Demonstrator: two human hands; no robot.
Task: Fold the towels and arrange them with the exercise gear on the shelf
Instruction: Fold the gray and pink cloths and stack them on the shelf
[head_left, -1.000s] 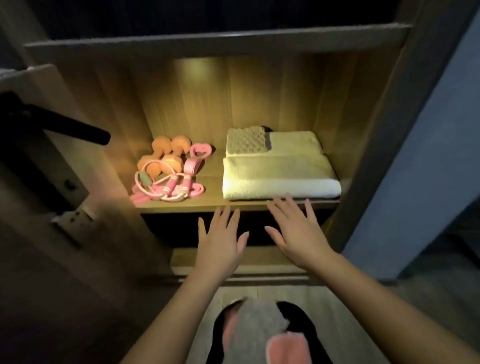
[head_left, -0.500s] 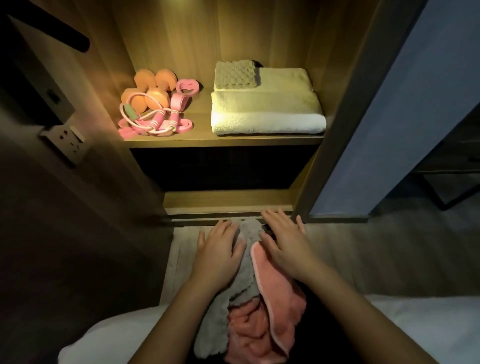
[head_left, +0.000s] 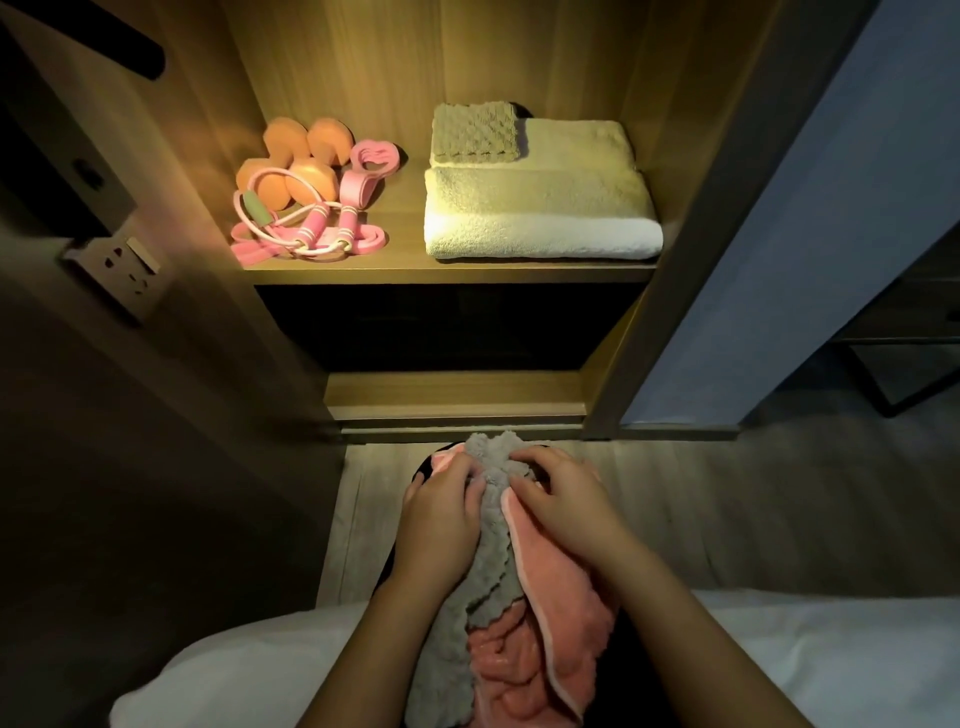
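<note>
Clutches a bunched grey towel (head_left: 488, 566) at six o'clock with the left hand (head_left: 441, 512), fingers curled into its top, and with the right hand (head_left: 558, 501), fingers curled likewise, resting on the hem of a pink towel (head_left: 566, 597) lying alongside. Up at twelve o'clock on the lit shelf (head_left: 452, 271): a folded white towel (head_left: 540, 218) toward one o'clock, topped by a small waffle cloth (head_left: 475, 132); orange dumbbells (head_left: 306, 176) and a pink jump rope (head_left: 314, 226) toward eleven.

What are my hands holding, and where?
The grey and pink towel bundle: left hand and right hand both grip its far end.
</note>
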